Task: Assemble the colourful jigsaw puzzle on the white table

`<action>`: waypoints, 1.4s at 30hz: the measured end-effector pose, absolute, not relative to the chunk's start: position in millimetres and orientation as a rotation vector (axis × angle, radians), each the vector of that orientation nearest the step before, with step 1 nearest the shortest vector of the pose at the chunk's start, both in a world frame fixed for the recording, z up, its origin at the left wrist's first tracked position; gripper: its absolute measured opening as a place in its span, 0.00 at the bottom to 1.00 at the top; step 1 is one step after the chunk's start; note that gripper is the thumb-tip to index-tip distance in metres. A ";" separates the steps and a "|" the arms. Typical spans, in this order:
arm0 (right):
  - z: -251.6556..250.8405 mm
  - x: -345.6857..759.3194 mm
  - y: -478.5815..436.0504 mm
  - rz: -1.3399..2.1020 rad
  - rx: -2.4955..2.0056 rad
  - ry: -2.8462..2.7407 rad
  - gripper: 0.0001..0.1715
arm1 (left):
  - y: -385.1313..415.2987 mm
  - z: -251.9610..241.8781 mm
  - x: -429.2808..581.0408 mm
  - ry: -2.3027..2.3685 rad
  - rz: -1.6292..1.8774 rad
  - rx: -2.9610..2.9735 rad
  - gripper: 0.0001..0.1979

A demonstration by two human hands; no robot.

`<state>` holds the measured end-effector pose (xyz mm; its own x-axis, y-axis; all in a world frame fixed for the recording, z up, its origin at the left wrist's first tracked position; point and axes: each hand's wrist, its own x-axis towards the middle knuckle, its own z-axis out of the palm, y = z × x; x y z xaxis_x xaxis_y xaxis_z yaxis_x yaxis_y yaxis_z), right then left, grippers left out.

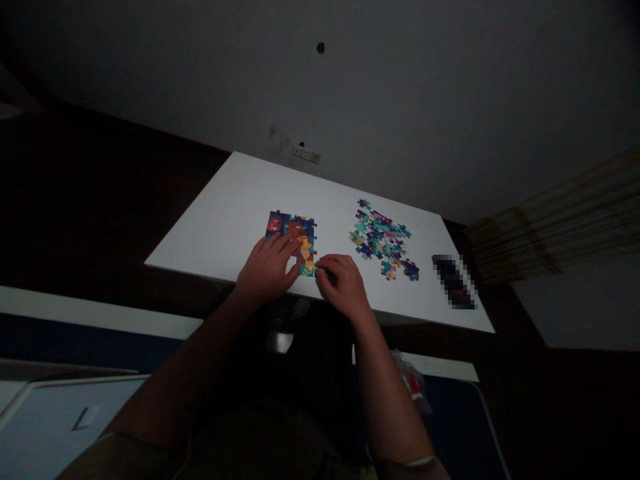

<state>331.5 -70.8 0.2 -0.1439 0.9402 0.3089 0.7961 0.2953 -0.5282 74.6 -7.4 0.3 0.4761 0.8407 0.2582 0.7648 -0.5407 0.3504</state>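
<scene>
A partly joined jigsaw puzzle (pixel 305 247) with a dark blue, brown and yellow picture lies near the table's front edge. My left hand (pixel 270 265) rests flat across its lower left part, fingers spread, covering some of the picture. At the puzzle's lower right corner, my right hand (pixel 343 283) has its thumb and fingertips pinched together on a puzzle piece, mostly hidden by the fingers. To the right lies a loose heap of puzzle pieces (pixel 380 235), teal, purple and yellow, several of them overlapping.
The white table (pixel 215 220) stands close to a grey wall with a socket strip (pixel 306 155). A blurred-out dark object (pixel 454 282) lies at the table's right end. A curtain (pixel 555 217) hangs beyond it. Below right is a plastic bag (pixel 414 380).
</scene>
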 end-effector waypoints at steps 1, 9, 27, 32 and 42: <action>-0.2 331.8 -70.7 0.319 -1.539 -1.984 0.12 | -7.4 0.3 74.6 1.394 0.603 2.534 0.26; 2.6 329.9 -71.2 0.340 -1.542 -1.959 0.12 | -6.9 -1.9 73.7 1.403 0.610 2.534 0.28; 3.1 330.5 -70.8 0.336 -1.536 -1.974 0.13 | -5.8 0.8 73.2 1.381 0.591 2.539 0.28; 2.2 330.5 -70.5 0.331 -1.544 -1.973 0.13 | -6.1 -0.4 73.8 1.411 0.597 2.522 0.27; 2.8 329.5 -71.2 0.338 -1.540 -1.951 0.12 | -5.5 -1.3 73.2 1.385 0.628 2.520 0.28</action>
